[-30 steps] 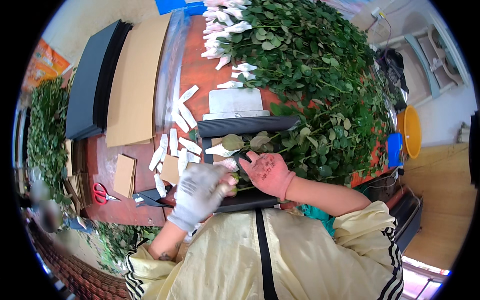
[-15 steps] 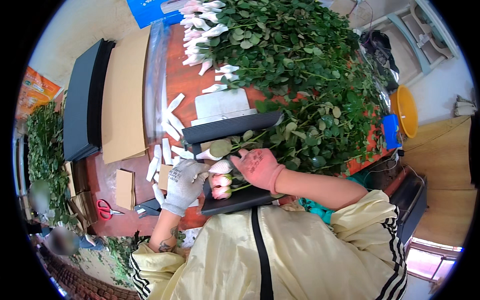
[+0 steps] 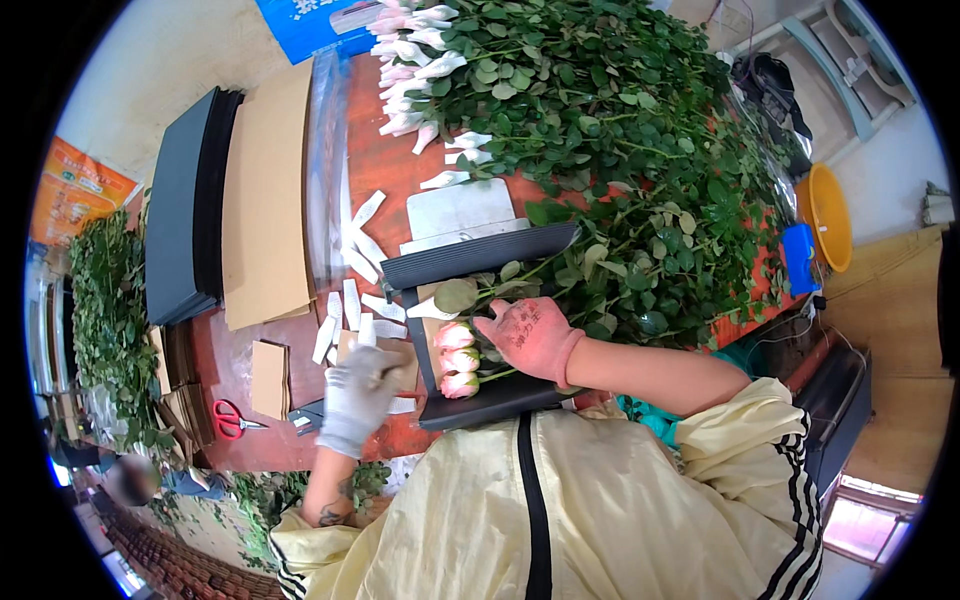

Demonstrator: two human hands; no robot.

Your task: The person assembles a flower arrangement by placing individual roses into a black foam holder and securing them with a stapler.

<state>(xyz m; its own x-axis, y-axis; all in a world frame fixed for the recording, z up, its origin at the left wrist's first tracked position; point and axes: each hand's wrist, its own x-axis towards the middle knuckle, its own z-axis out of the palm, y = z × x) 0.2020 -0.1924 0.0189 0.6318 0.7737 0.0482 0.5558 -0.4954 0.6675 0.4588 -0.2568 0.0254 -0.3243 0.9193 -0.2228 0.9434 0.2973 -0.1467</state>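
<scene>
Three pink-white roses (image 3: 459,360) lie bare-headed in a row on a black holder (image 3: 490,402), their stems pointing right. Beside the uppermost one is my right hand (image 3: 530,338) in a pink glove, its fingers closed around that rose's stem, which the glove mostly hides. Just above, another rose head is covered by a white sleeve (image 3: 430,309), with a large leaf (image 3: 456,294) over it. My left hand (image 3: 355,400), in a grey-white glove, is left of the holder near loose white sleeves (image 3: 350,305). Motion smears its fingers, so I cannot tell what they hold.
Leafy rose stems (image 3: 600,110) with white-sleeved heads fill the far right of the red table (image 3: 395,200). A ridged black flap (image 3: 480,257) stands behind the roses. Left are cardboard sheets (image 3: 268,200), black sheets (image 3: 185,210), small card pieces (image 3: 270,378) and red-handled scissors (image 3: 230,420).
The mesh sleeve has come off the upper rose, baring its petals. My left hand has pulled away from the roses toward the lower left; my right hand stays by the stem.
</scene>
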